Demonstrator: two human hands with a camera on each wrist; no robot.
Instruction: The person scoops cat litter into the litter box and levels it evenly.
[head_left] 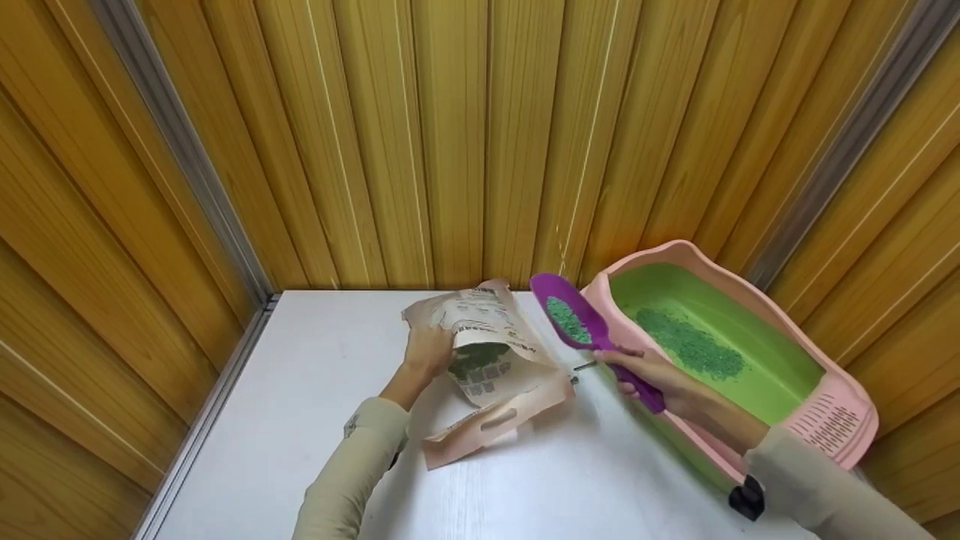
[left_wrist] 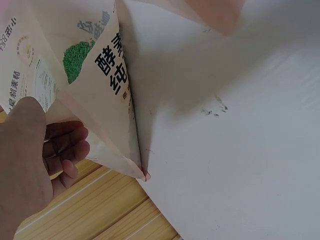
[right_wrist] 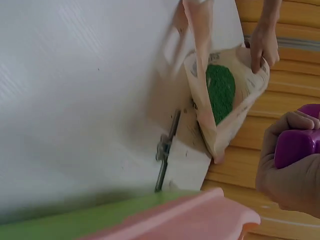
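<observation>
My left hand (head_left: 429,349) grips the side of an open paper bag (head_left: 480,311) lying tilted on the white table. Green litter pellets (right_wrist: 220,92) show inside its mouth in the right wrist view. In the left wrist view, my thumb and curled fingers (left_wrist: 70,145) are at the bag's edge. My right hand (head_left: 660,379) holds a purple scoop (head_left: 595,321) by its handle; green pellets (head_left: 568,321) lie in the scoop's bowl. The scoop is raised between the bag and a litter box (head_left: 622,330) with a pink rim. Only the scoop's handle end shows in the right wrist view.
Inside the green basin of the litter box lies a patch of green pellets (head_left: 690,345). A thin dark rod (right_wrist: 167,145) lies on the table (head_left: 300,375) between box and bag. Wood-patterned walls (head_left: 450,150) stand behind and at both sides.
</observation>
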